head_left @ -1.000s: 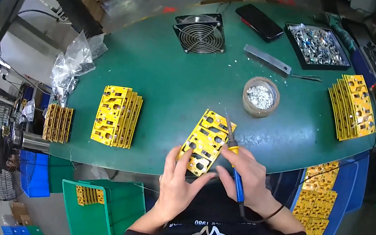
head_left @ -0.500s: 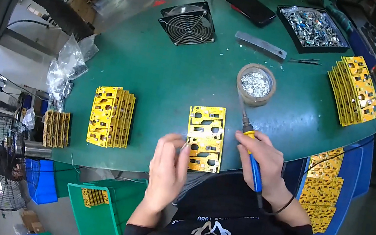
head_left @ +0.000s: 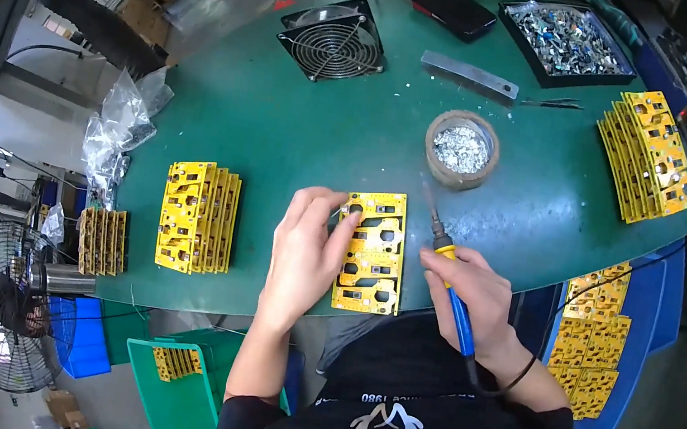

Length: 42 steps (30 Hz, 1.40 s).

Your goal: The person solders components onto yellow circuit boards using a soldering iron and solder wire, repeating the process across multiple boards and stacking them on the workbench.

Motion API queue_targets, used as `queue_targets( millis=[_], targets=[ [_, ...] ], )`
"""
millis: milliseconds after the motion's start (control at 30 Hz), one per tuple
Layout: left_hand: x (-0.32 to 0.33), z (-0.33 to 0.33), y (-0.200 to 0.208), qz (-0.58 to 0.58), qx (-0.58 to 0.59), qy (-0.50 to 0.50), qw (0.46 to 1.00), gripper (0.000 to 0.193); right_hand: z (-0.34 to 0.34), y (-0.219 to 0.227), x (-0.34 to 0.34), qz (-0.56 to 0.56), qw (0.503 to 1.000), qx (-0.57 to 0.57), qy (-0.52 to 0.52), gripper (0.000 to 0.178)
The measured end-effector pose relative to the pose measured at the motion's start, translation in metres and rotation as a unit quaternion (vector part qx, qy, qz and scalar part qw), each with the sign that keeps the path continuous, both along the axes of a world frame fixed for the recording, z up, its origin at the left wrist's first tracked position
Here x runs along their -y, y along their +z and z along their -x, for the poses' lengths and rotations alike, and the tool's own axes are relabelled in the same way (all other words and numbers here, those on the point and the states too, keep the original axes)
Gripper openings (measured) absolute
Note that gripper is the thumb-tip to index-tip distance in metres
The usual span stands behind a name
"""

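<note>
A yellow circuit board panel [head_left: 374,248] with dark cutouts lies on the green tabletop in front of me. At its upper left edge is my left hand [head_left: 306,245], thumb and forefinger brought together on the rim; whatever is between the fingertips is too small to make out. My right hand [head_left: 480,298] is closed around a soldering iron [head_left: 459,313] with a blue handle and yellow collar. The iron's tip points up and away, right of the board and apart from it. Just beyond the tip stands a round brown pot [head_left: 458,172] holding silvery scraps.
Yellow boards stand stacked at left [head_left: 198,216] and at right [head_left: 647,158]. Toward the back are a square fan [head_left: 335,40], a flat metal bar [head_left: 469,77], tweezers [head_left: 553,103], a black phone [head_left: 447,7] and a black tray [head_left: 560,80] of small parts. The iron's cord trails right.
My left hand has moved up along the board's left edge, from its middle to its upper corner. The iron's tip has drawn slightly away from the pot.
</note>
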<state>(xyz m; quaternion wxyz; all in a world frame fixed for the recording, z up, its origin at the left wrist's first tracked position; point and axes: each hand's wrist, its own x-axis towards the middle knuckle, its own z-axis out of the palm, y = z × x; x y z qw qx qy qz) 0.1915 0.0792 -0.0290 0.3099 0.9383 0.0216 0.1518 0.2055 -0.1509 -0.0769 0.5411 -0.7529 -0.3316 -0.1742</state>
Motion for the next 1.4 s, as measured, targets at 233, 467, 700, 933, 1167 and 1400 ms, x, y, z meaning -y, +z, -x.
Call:
queue_targets(
  millis=[233, 467, 700, 933, 1167, 1400],
  targets=[
    [0.012, 0.033, -0.005, 0.01, 0.049, -0.02, 0.999, 0.003, 0.008, 0.007, 0.005, -0.006, 0.999, -0.022, -0.035, 0.049],
    [0.016, 0.048, -0.014, -0.021, 0.059, -0.026, 0.998, 0.013, 0.003, 0.012, 0.017, 0.015, 1.0, -0.005, -0.009, 0.045],
    [0.027, 0.046, -0.02, -0.057, 0.065, -0.025, 0.996, 0.014, 0.016, 0.016, 0.013, 0.021, 0.999, 0.003, 0.028, 0.041],
    [0.033, 0.042, -0.03, -0.109, 0.094, -0.03, 0.989, 0.021, 0.015, 0.011, 0.006, 0.007, 0.999, 0.005, 0.037, 0.036],
    [0.035, 0.044, -0.03, -0.115, 0.085, -0.047, 0.989, 0.027, 0.012, 0.009, 0.002, -0.004, 0.999, 0.005, 0.037, 0.035],
    [0.035, 0.044, -0.032, -0.111, 0.081, -0.052, 0.989, 0.029, 0.012, 0.006, 0.0, -0.011, 0.999, -0.001, 0.033, 0.035]
  ],
)
